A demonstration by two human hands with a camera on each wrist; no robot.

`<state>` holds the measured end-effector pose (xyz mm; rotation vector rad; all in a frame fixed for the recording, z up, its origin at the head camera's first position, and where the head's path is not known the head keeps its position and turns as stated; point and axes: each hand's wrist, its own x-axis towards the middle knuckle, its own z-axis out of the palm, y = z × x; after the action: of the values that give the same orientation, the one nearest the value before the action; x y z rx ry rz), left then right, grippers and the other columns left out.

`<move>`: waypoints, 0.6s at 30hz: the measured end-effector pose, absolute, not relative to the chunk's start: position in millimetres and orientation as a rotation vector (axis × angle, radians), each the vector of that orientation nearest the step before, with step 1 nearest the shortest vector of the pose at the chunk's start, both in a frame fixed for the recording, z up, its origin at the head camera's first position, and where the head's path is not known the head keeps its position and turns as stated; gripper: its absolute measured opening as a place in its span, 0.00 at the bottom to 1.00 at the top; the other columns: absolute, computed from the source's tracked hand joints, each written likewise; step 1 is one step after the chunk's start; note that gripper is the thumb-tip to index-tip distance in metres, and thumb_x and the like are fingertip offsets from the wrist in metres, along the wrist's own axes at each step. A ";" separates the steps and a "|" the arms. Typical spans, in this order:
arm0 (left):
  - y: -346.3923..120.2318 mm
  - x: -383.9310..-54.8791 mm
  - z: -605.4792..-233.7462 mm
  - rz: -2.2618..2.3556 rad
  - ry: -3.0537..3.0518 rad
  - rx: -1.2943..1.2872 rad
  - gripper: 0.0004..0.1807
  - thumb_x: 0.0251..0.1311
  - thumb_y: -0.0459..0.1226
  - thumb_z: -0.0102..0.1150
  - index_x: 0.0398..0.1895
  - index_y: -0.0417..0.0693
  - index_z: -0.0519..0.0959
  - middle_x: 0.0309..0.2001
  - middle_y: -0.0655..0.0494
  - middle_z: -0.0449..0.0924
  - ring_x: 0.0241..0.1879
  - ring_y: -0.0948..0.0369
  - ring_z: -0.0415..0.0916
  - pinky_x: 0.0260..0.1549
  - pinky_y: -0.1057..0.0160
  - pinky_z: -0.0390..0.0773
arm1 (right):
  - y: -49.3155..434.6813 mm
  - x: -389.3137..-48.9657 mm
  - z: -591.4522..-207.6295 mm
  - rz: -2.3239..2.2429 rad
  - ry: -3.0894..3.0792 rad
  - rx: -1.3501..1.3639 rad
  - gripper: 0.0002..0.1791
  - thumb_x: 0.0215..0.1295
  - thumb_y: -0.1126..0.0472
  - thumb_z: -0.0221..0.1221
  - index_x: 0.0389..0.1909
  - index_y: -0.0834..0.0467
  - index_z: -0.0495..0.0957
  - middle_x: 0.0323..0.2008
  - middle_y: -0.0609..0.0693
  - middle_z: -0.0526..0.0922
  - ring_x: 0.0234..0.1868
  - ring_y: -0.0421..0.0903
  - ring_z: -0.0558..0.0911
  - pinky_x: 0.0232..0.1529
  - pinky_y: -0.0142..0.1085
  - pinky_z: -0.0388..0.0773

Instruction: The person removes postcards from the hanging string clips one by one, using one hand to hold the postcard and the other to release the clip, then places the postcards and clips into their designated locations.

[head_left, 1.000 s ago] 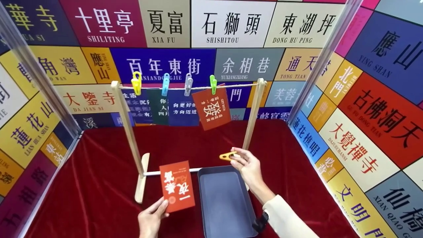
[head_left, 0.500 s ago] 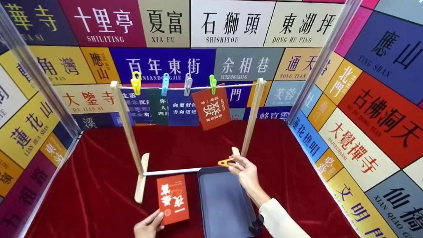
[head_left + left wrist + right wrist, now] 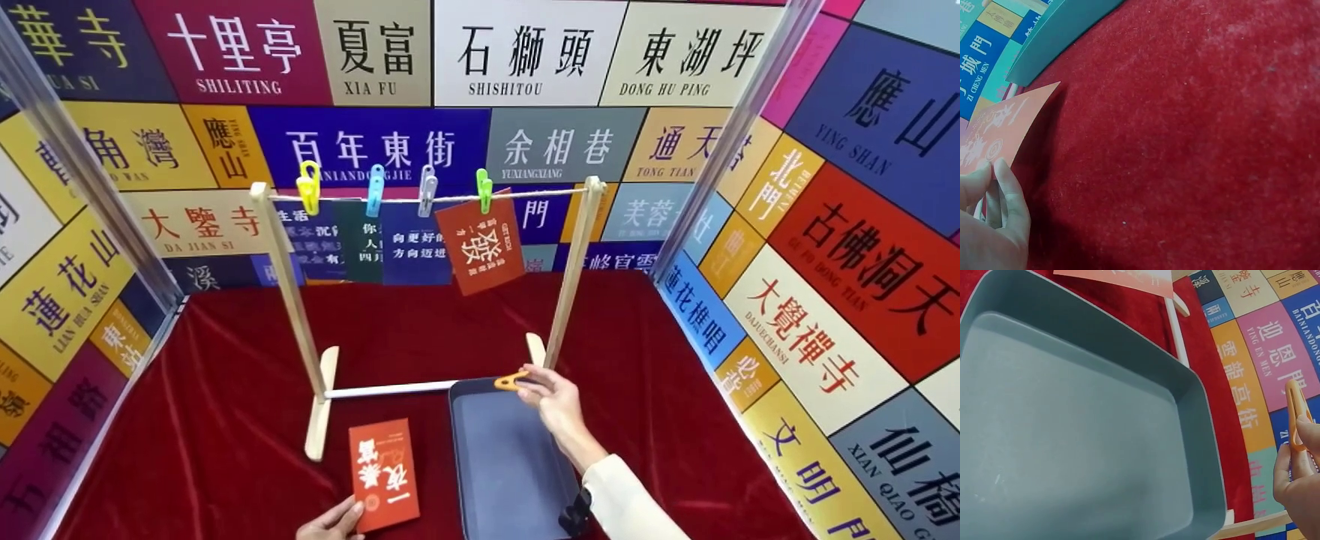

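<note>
Near the bottom of the head view my left hand (image 3: 334,523) pinches a red card (image 3: 382,474) with white characters by its lower left corner. The left wrist view shows thumb and fingertip on that card (image 3: 1002,132). My right hand (image 3: 556,409) holds an orange clothespin (image 3: 510,382) over the far end of a dark grey tray (image 3: 510,457). In the right wrist view the clothespin (image 3: 1296,413) sits between thumb and fingers, apart from the tray (image 3: 1072,422). Another red card (image 3: 480,251) hangs tilted from a green clothespin (image 3: 484,191) on the string.
A wooden rack (image 3: 289,292) stands on dark red cloth (image 3: 225,420), with a string (image 3: 532,196) across its top. Yellow (image 3: 308,189), blue (image 3: 376,191) and grey clothespins (image 3: 427,191) sit on the string, with dark cards (image 3: 416,259) hanging below. Printed panels surround the cloth.
My left hand has moved down and slightly left with the red card. My right hand has lowered a little with the orange clothespin. The hanging cards have stayed put.
</note>
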<state>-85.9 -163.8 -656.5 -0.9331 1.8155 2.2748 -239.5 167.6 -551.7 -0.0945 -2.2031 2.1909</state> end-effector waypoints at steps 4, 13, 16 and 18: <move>-166.5 -86.3 -660.9 2.264 1.781 -0.845 0.35 0.48 0.41 0.78 0.58 0.31 0.78 0.32 0.47 0.89 0.26 0.58 0.85 0.27 0.64 0.87 | 164.0 -239.0 -560.4 2.180 -2.229 -0.108 0.26 0.59 0.82 0.59 0.61 0.75 0.73 0.58 0.73 0.78 0.50 0.53 0.87 0.42 0.25 0.84; -162.8 -92.9 -662.3 2.215 1.979 -0.826 0.28 0.51 0.35 0.76 0.51 0.24 0.79 0.29 0.42 0.88 0.25 0.61 0.85 0.25 0.66 0.86 | 157.3 -244.5 -568.3 2.066 -2.318 -0.126 0.27 0.57 0.80 0.61 0.60 0.75 0.73 0.55 0.72 0.81 0.52 0.62 0.85 0.41 0.24 0.83; -158.7 -94.4 -659.9 2.150 2.088 -0.830 0.26 0.51 0.34 0.75 0.49 0.22 0.80 0.28 0.40 0.88 0.25 0.61 0.85 0.24 0.68 0.85 | 157.6 -245.8 -573.6 2.043 -2.344 -0.153 0.27 0.56 0.81 0.62 0.59 0.75 0.74 0.53 0.72 0.82 0.50 0.61 0.86 0.41 0.26 0.84; -156.6 -94.6 -657.3 2.050 2.189 -0.850 0.25 0.50 0.36 0.76 0.47 0.25 0.82 0.29 0.40 0.88 0.25 0.63 0.85 0.24 0.69 0.84 | 158.3 -246.2 -577.7 2.013 -2.367 -0.168 0.26 0.54 0.81 0.62 0.58 0.76 0.74 0.51 0.72 0.82 0.48 0.59 0.87 0.40 0.28 0.85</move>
<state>-94.6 -156.6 -657.3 -0.8498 2.1885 2.0504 -246.2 158.3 -577.7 -0.1684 -2.3671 2.0129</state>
